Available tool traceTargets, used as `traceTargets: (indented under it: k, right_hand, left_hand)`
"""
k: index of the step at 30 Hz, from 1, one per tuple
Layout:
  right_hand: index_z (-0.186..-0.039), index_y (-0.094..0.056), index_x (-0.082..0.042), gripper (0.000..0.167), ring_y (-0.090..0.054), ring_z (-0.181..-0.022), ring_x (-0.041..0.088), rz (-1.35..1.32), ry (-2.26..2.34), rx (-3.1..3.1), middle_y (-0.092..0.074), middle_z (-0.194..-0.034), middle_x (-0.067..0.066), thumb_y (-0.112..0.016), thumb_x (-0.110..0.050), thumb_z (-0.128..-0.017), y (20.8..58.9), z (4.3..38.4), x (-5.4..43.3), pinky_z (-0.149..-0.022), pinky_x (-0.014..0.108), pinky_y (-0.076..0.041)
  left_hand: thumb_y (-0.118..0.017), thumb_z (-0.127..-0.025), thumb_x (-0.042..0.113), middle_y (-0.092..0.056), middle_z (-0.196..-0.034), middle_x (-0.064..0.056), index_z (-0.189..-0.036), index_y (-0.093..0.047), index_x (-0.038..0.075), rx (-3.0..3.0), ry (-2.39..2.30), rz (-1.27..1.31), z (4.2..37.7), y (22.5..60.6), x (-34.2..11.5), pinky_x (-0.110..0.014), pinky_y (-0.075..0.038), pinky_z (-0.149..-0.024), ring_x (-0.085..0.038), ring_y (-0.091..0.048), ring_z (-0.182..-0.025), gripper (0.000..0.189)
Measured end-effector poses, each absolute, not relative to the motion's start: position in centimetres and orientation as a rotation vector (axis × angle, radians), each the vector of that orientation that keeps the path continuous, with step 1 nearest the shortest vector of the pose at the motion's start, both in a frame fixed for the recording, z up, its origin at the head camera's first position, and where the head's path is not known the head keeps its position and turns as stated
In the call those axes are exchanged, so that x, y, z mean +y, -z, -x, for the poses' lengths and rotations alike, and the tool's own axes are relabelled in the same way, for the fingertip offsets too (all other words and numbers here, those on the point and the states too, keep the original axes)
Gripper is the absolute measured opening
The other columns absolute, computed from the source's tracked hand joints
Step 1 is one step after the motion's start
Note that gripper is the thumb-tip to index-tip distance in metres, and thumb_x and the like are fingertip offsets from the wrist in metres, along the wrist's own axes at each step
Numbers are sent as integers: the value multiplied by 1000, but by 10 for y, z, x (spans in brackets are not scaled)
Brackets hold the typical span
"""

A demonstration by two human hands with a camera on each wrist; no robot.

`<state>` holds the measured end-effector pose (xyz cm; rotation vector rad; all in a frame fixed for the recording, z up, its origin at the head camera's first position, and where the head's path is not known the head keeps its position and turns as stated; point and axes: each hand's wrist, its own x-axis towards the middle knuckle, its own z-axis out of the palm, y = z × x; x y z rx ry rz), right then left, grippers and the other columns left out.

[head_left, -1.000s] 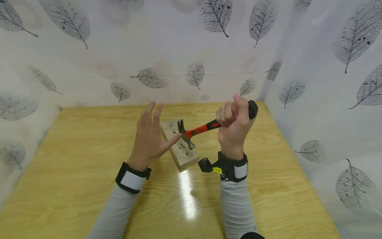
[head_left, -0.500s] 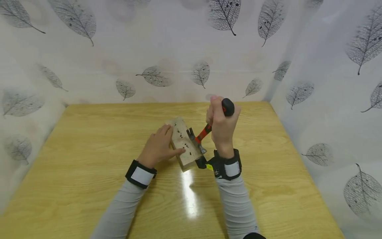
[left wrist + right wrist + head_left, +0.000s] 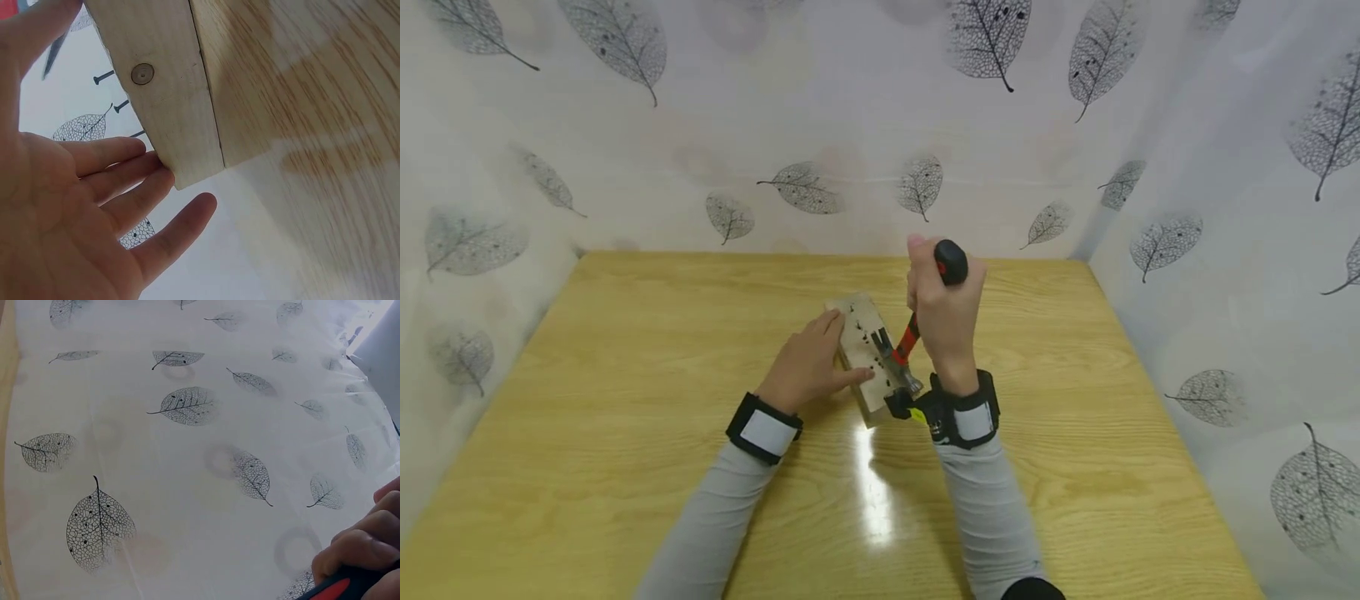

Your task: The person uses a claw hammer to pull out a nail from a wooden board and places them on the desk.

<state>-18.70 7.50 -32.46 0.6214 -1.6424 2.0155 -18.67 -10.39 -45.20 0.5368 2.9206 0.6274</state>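
Observation:
A pale wooden block (image 3: 857, 350) lies slanted mid-table, with several dark nails (image 3: 104, 77) standing out of its top. My left hand (image 3: 808, 362) rests along its left side, thumb towards the near end and fingertips at the far end. In the left wrist view those fingers (image 3: 119, 206) are extended and spread against the block's edge. My right hand (image 3: 949, 312) grips the upper handle of a red and black claw hammer (image 3: 907, 340). Its metal head overlaps the block's right edge, claw pointing away from me. The right wrist view catches only curled fingers (image 3: 369, 540) around the handle (image 3: 334, 589).
The wood-grain table (image 3: 662, 333) extends around the block, with a bright reflection in front of it. A white leaf-print curtain (image 3: 835, 108) stands behind the far edge and along the sides. Cameras on black straps (image 3: 964, 417) sit at both wrists.
My left hand has come down from above the block onto its left side. The hammer has swung from raised and nearly level to steep, its head down at the block's right edge.

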Motion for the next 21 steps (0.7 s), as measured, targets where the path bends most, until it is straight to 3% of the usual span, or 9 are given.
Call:
traceTargets:
  k: [8, 14, 21]
  right_hand:
    - [-61, -37, -16, 48, -30, -35, 14, -513, -1972, -1929, -35, -46, -5, -63, -23, -101, 320, 223, 54, -37, 28, -27]
    - [-63, -37, -15, 50, -27, -41, 15, -442, -1937, -2138, -34, -51, -3, -62, -33, -102, 322, 255, 28, -44, 28, -24]
    - [-64, -38, -15, 53, -24, -46, 16, -349, -1754, -2332, -29, -54, -2, -59, -44, -102, 332, 281, 1, -49, 29, -22]
  left_hand:
    - [-72, -87, 60, -30, -163, -21, -157, -28, -4, 2922, -614, -551, 188, 452, -100, -53, -34, -117, -36, -30, -151, 105]
    - [-70, -85, 66, -31, -163, -21, -157, -31, -3, 2921, -675, -534, 187, 455, -105, -53, -35, -117, -37, -30, -151, 107]
    - [-82, -80, 54, -38, -160, -18, -147, -54, 12, 2884, -931, -516, 188, 459, -109, -54, -40, -112, -38, -38, -146, 84]
